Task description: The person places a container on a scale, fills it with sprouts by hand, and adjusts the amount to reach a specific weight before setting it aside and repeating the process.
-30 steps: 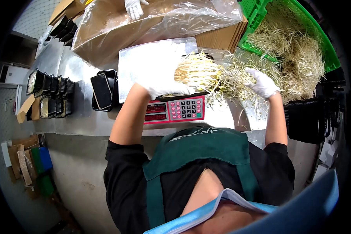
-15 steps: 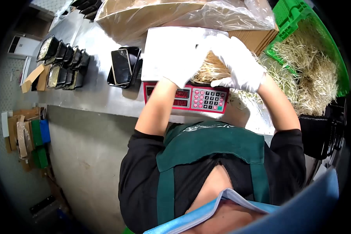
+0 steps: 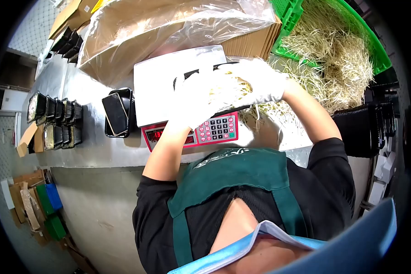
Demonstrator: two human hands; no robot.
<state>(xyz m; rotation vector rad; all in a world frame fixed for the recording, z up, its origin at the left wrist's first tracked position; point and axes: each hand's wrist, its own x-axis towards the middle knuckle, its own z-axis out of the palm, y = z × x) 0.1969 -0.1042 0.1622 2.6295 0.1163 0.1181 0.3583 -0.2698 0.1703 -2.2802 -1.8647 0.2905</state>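
Head view: two white-gloved hands meet over a weighing scale in the middle of the grey steel tabletop [image 3: 86, 146].
Left hand [image 3: 198, 102]: palm down, its grip curled onto the near left side of the clump of pale bean sprouts [image 3: 230, 91].
Right hand [image 3: 260, 82]: its grip is closed round the same clump from the far right.
Sprouts: pressed between both hands, over a shallow black plastic tray [image 3: 189, 75] on the scale.
Scale: flat pale-topped scale [image 3: 160, 86] whose red front with a keypad faces the person.
Right: green plastic crate [image 3: 290, 23] heaped with sprouts. Loose sprout strands [image 3: 278, 109] lie just beside the scale, and a stack of black trays [image 3: 360, 130] stands nearer.
Left: black smartphone [image 3: 115, 113] lying on a black tray. Further left stand rows of filled black trays [image 3: 55, 121].
Far: brown cardboard box in a clear plastic bag [image 3: 169, 27].
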